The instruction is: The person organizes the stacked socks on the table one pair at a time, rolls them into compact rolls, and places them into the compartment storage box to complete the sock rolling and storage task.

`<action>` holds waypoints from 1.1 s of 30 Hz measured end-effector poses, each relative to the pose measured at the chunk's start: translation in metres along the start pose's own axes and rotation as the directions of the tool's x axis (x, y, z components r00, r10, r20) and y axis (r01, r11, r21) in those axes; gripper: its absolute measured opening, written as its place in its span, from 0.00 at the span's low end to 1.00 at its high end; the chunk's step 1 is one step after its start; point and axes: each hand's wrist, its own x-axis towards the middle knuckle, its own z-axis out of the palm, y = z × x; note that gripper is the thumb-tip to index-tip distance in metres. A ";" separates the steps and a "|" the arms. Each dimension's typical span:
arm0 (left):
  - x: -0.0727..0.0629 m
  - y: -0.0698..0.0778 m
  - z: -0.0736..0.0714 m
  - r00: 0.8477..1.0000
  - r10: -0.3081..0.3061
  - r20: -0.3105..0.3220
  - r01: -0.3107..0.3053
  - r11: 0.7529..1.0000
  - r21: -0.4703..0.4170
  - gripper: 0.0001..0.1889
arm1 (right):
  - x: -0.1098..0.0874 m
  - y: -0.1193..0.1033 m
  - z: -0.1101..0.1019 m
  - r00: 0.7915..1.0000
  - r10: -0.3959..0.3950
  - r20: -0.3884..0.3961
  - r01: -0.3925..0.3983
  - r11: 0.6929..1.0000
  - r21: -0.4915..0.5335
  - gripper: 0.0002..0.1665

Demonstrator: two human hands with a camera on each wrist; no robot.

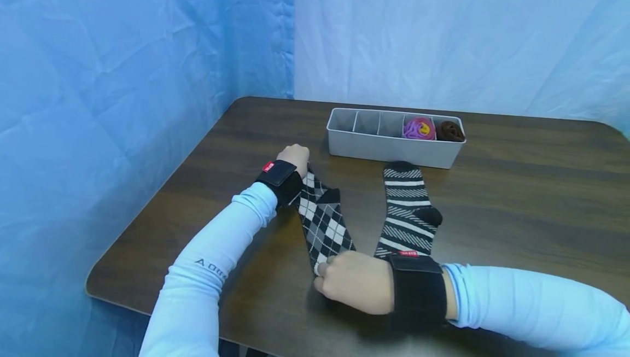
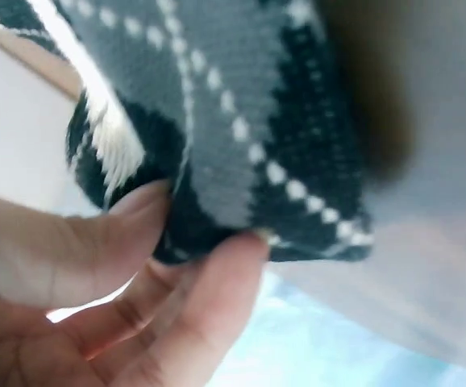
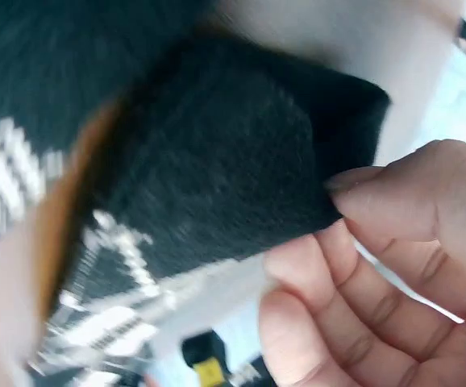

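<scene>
A black, grey and white argyle sock [image 1: 325, 223] lies stretched lengthwise between my two hands. My left hand [image 1: 295, 157] pinches its far end; in the left wrist view, thumb and fingers grip the patterned edge, and loose white threads [image 2: 116, 149] show beside the thumb. At the near end my right hand [image 1: 356, 283] pinches the sock, and the right wrist view shows plain black fabric [image 3: 217, 161] between thumb and fingers. To the right lies a black sock with white and grey stripes [image 1: 406, 215], its lower end hidden behind my right wrist.
A grey divided box [image 1: 389, 149] stands behind the socks. Its right compartments hold a purple roll with a yellow centre [image 1: 419, 128] and a brown roll [image 1: 450, 132]; several compartments to the left are empty. The brown table [image 1: 531, 198] meets blue curtains at the back and left.
</scene>
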 end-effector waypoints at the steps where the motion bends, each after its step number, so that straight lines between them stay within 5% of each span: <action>1: 0.002 0.005 -0.003 0.999 0.018 -0.030 -0.018 1.000 -0.004 0.11 | -0.004 0.001 -0.004 1.000 0.006 0.004 -0.006 1.000 0.006 0.12; 7: 0.007 0.044 -0.027 0.969 0.148 -0.198 -0.155 0.988 -0.021 0.17 | -0.030 -0.005 -0.018 0.998 0.065 0.005 -0.065 0.998 0.012 0.14; 12: 0.009 0.080 -0.039 0.916 0.263 -0.303 -0.277 0.961 -0.005 0.19 | -0.045 -0.012 -0.016 0.995 0.089 -0.037 -0.089 0.996 0.017 0.10; 18: 0.012 0.117 -0.033 0.860 0.416 -0.296 -0.405 0.909 0.103 0.19 | -0.054 -0.012 -0.006 0.994 0.109 0.006 -0.109 0.989 0.103 0.12; 22: 0.014 0.129 -0.014 0.852 0.481 -0.208 -0.449 0.874 0.184 0.18 | -0.053 -0.014 0.000 0.994 0.099 0.048 -0.106 0.982 0.159 0.12; 26: 0.019 0.130 0.001 0.864 0.478 -0.157 -0.441 0.870 0.223 0.18 | -0.051 -0.017 0.004 0.995 0.090 0.048 -0.096 0.984 0.150 0.10; 30: 0.024 0.129 -0.006 0.863 0.462 -0.206 -0.420 0.881 0.216 0.18 | -0.050 -0.013 -0.002 0.992 0.117 0.049 -0.122 0.985 0.124 0.11; 33: 0.027 0.131 -0.014 0.846 0.460 -0.268 -0.411 0.884 0.220 0.17 | -0.051 -0.007 -0.006 0.988 0.151 0.008 -0.151 0.983 0.101 0.13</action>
